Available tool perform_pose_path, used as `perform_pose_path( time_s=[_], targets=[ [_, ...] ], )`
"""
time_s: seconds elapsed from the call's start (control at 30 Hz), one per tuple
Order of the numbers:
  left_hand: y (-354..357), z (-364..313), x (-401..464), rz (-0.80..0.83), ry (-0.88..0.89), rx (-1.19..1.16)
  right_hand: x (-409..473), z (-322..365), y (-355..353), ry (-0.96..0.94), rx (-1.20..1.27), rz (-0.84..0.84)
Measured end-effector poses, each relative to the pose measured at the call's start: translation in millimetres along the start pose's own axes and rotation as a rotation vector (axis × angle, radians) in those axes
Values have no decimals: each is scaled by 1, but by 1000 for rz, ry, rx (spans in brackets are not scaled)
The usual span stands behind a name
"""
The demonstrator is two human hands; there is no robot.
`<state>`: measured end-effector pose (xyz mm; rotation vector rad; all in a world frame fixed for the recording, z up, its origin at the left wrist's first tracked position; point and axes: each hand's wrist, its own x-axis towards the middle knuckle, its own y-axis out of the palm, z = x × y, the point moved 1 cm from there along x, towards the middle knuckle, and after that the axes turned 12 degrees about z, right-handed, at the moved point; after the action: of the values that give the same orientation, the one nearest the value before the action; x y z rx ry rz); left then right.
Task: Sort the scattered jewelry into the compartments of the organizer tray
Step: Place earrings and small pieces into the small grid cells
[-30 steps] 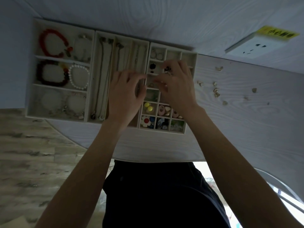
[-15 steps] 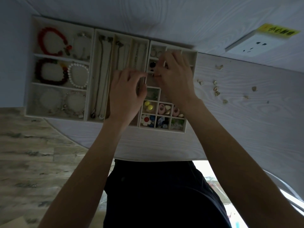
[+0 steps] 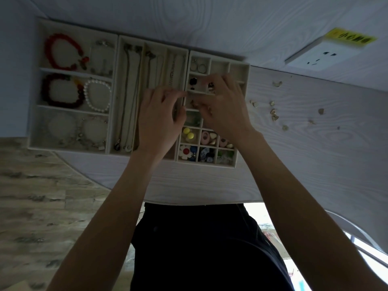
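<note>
A person's two hands work over the cream organizer tray (image 3: 241, 114) on a pale wood-grain worktop (image 3: 304, 164). The right hand (image 3: 225, 111) hovers over the small compartments, fingers curled; whether they pinch a piece cannot be told. At its nine o'clock, the left hand (image 3: 160, 122) rests on the necklace section, fingers loosely bent, holding nothing visible. Scattered gold jewelry pieces (image 3: 274, 114) lie on the worktop at the tray's three o'clock.
</note>
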<state>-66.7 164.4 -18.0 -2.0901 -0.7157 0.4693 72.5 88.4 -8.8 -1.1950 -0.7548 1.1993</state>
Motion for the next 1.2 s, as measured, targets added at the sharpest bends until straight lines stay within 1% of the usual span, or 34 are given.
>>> perform_pose_path(
  time_s=[0.1,0.27,0.43,0.57,0.67,0.77,0.97,1.2],
  targets=[
    [1,1,0,-3,1,1,0,4,4,27,39,-11],
    [0,1,-1,-7,4,4,-3,4,2,92,103,-91],
    [-1,0,1,-1,48,33,-6,3,4,84,92,-37],
    [0,2,9,71,99,171,-7,3,6,77,26,0],
    [1,2,14,143,133,268,-7,3,6,103,-28,-23],
    [0,3,17,173,149,319,-5,4,4,105,-81,-39],
    [-4,3,17,174,153,279,-6,1,1,81,-46,-63],
    [-3,5,16,82,130,199,-4,3,5,82,-9,-41]
  ],
)
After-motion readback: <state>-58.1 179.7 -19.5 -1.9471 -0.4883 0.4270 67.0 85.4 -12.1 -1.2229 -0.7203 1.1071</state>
